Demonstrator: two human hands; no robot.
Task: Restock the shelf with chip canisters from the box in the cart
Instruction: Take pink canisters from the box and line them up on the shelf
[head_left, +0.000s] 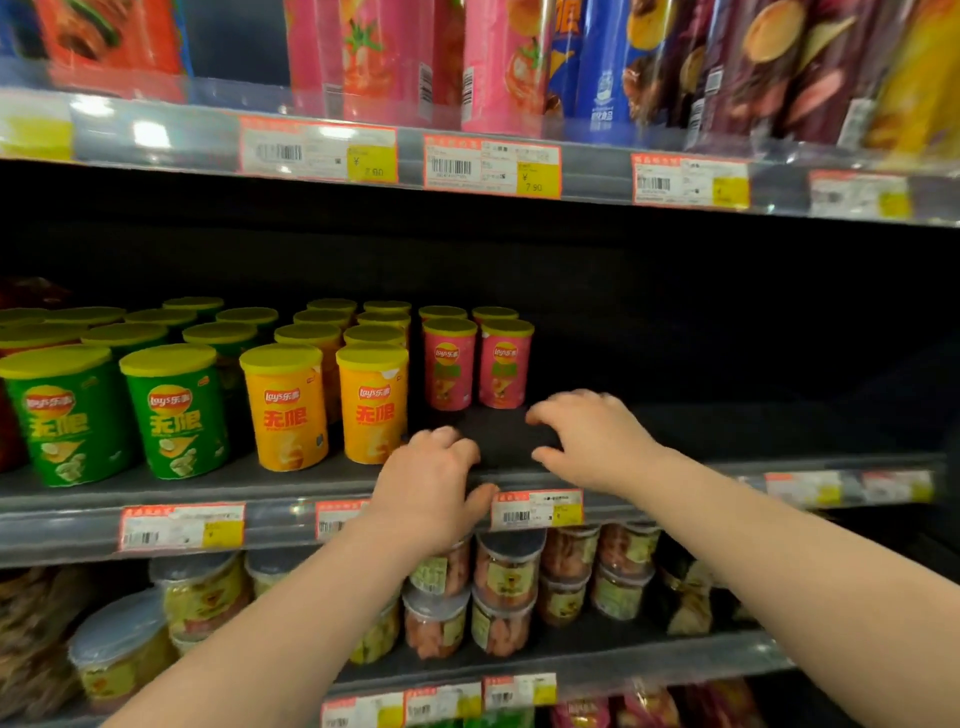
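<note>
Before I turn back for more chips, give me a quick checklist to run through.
1. Hands free: left hand and right hand hold no canister. Ok.
2. Room on the shelf to the right of the pink canisters: bare. Ok.
3. Pink canisters upright, lids on. Ok.
4. Pink row faced up to the front edge: it sits further back than the orange canisters. Not ok.
5. Box within reach: out of view. Cannot tell.
</note>
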